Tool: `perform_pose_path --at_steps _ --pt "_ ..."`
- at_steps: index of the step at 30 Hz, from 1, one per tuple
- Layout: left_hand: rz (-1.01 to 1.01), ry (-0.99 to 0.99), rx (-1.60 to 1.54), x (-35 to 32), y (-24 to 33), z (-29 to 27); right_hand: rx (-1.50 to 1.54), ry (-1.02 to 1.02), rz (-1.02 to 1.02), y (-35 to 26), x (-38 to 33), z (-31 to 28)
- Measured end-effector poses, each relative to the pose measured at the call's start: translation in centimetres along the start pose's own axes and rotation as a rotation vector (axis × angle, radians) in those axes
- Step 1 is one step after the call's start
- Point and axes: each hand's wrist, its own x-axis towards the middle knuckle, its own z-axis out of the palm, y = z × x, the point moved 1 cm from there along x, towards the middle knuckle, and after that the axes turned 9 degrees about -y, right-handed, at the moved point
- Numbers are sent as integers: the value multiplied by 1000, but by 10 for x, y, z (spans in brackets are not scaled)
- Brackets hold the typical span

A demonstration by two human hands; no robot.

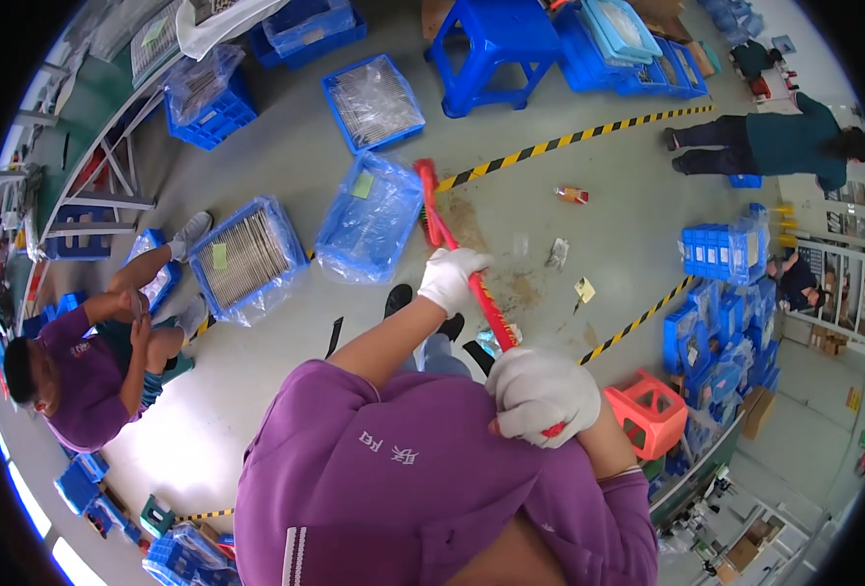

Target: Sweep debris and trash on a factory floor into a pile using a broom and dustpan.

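Note:
Both my hands wear white gloves and grip one long red pole with yellow markings, slanting across in front of me. My left hand is wrapped round its middle. Closed over the near end, close to my chest, is my right hand; a bit of red shows under the glove. The pole's far end is red and bent, by the floor next to a blue tray lined with clear plastic. I cannot tell whether it is a broom or a mop. Brownish stains mark the floor beside it.
Left of me sits a person by a tray of metal parts. Another plastic-covered tray and a blue stool stand ahead. Litter lies on the floor. A red stool and blue crates are at right.

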Motion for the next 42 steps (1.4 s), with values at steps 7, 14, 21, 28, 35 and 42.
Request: perform_pose_path --at_steps 7,14,21,28,35,42 --pt "-95 60 189 -3 3 -9 -20 -51 -34 -9 -38 -10" --pt "-12 20 129 4 82 -14 -117 37 9 -87 -67 -31" --pt "99 -376 -12 -14 137 1 154 -46 124 -143 -70 -70" --pt "-220 -399 216 -33 16 2 118 675 161 -17 -57 -8" --pt "-193 -57 206 -15 -42 -33 -63 400 90 29 -27 11" --pt "-294 -77 393 -23 -72 -49 69 697 342 51 -33 20"
